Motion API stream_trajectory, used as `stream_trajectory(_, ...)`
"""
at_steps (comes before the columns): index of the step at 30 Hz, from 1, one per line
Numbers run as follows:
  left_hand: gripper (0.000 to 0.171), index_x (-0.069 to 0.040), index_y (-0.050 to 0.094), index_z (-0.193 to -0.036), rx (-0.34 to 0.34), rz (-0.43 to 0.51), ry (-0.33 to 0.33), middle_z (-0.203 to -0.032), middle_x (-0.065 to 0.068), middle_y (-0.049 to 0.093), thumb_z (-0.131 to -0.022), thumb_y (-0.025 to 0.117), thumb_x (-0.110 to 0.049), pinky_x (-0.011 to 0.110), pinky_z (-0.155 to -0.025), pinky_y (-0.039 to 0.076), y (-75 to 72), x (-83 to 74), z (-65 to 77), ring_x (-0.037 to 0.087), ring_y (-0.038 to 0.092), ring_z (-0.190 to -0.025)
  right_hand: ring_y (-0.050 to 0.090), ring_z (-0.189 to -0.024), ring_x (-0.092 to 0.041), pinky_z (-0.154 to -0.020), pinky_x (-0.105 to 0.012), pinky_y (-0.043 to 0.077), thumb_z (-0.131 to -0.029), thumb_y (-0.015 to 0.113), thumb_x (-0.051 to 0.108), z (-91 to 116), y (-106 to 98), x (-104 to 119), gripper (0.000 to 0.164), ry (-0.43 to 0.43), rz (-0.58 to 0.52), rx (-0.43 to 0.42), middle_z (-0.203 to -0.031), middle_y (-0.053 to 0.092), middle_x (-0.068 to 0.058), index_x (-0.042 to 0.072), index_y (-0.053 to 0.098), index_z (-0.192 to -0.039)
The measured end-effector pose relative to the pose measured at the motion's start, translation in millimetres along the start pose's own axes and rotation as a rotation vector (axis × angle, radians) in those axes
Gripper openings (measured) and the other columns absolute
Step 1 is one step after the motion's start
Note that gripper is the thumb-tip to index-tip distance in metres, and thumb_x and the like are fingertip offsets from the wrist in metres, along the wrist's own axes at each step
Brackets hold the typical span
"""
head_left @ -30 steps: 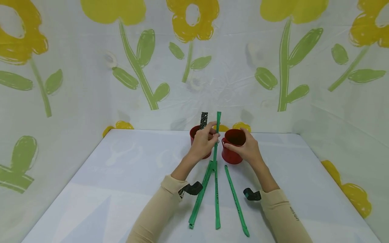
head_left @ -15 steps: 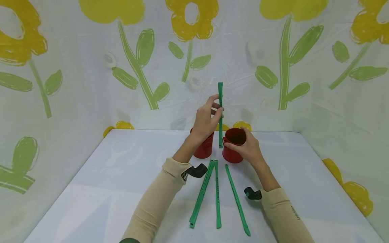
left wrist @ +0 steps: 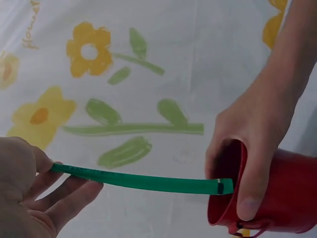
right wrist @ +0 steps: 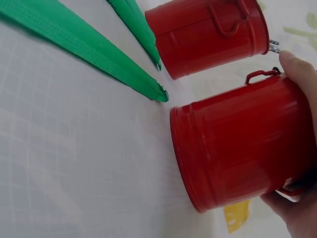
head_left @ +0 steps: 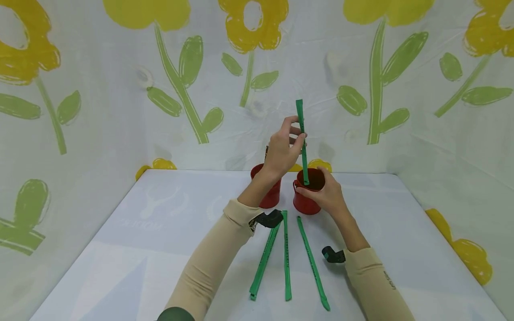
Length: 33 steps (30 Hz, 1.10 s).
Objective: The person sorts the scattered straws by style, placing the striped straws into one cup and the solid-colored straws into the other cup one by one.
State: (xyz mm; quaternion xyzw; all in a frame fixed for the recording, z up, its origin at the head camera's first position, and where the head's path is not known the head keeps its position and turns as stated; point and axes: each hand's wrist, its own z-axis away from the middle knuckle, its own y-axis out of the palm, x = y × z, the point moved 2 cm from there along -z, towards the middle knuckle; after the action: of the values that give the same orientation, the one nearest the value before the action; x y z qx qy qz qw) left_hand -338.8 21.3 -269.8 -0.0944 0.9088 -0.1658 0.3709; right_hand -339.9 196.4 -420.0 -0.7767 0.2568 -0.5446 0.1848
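My left hand (head_left: pixel 283 149) pinches a long, slim green packet (head_left: pixel 304 156) between thumb and fingers, holding it near upright. Its lower end overlaps the mouth of a small red bucket (head_left: pixel 307 206). In the left wrist view that end of the packet (left wrist: pixel 158 183) is right at the bucket's opening. My right hand (head_left: pixel 332 196) grips this bucket at its rim, thumb on the near side and fingers at the back. Seen from the right wrist, the bucket (right wrist: pixel 242 144) has a wire handle at its side.
A second red bucket (head_left: pixel 273 196) stands to the left, a dark dotted strip (head_left: pixel 267 152) showing above it, partly behind my left hand. Several green packets (head_left: pixel 287 258) lie lengthwise on the white table (head_left: pixel 160 249). A flower-printed sheet (head_left: pixel 305 58) hangs behind the table.
My left hand has lifted the green packet off the others on the table, then carried it right, over the right-hand bucket. My right hand has stayed on the bucket.
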Motion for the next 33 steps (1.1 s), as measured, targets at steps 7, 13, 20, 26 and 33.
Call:
stream_trajectory(7, 0.037, -0.006, 0.045, -0.133, 0.053, -0.007, -0.022, -0.104, 0.014, 0.07, -0.098, 0.057, -0.011, 0.021, -0.071, 0.059, 14.1, 12.1, 7.0, 0.022, 0.072, -0.086, 0.051, -0.126, -0.031, -0.089, -0.053, 0.056, -0.073, 0.083, 0.049, 0, -1, 1, 0.089, -0.003, 0.006, -0.006, -0.136, 0.054, -0.01, 0.015, 0.038, -0.142)
stream_trajectory(13, 0.04, -0.007, 0.043, -0.135, 0.072, 0.011, -0.038, -0.105, 0.015, 0.07, -0.098, 0.057, -0.011, 0.02, -0.069, 0.059, 24.2, 15.9, 12.8, 0.023, 0.072, -0.088, 0.052, -0.125, -0.031, -0.09, -0.052, 0.056, -0.073, 0.083, 0.049, 0, 1, 1, 0.088, 0.003, 0.007, -0.007, -0.135, 0.055, -0.01, 0.016, 0.038, -0.142)
stream_trajectory(20, 0.041, -0.008, 0.043, -0.137, 0.084, -0.02, -0.054, -0.106, 0.014, 0.07, -0.099, 0.057, -0.013, 0.022, -0.075, 0.059, 31.6, 16.8, 16.5, 0.023, 0.072, -0.089, 0.053, -0.124, -0.032, -0.09, -0.053, 0.056, -0.073, 0.082, 0.05, 0, 2, 0, 0.088, 0.005, 0.025, -0.004, -0.135, 0.055, -0.011, 0.016, 0.038, -0.142)
stream_trajectory(26, 0.04, -0.007, 0.045, -0.135, 0.109, -0.019, -0.072, -0.108, 0.015, 0.069, -0.098, 0.057, -0.012, 0.026, -0.076, 0.06, 35.5, 23.2, 18.9, 0.025, 0.072, -0.093, 0.054, -0.124, -0.032, -0.091, -0.053, 0.055, -0.073, 0.083, 0.048, 0, 1, 1, 0.087, -0.009, 0.028, -0.009, -0.135, 0.055, -0.011, 0.015, 0.039, -0.142)
stream_trajectory(33, 0.038, -0.007, 0.047, -0.134, 0.122, -0.012, -0.09, -0.107, 0.014, 0.068, -0.098, 0.058, -0.013, 0.024, -0.074, 0.06, 39.0, 29.5, 21.1, 0.023, 0.072, -0.094, 0.055, -0.123, -0.033, -0.092, -0.053, 0.055, -0.074, 0.082, 0.048, 1, 0, 1, 0.086, -0.024, 0.03, -0.017, -0.135, 0.055, -0.012, 0.015, 0.04, -0.141)
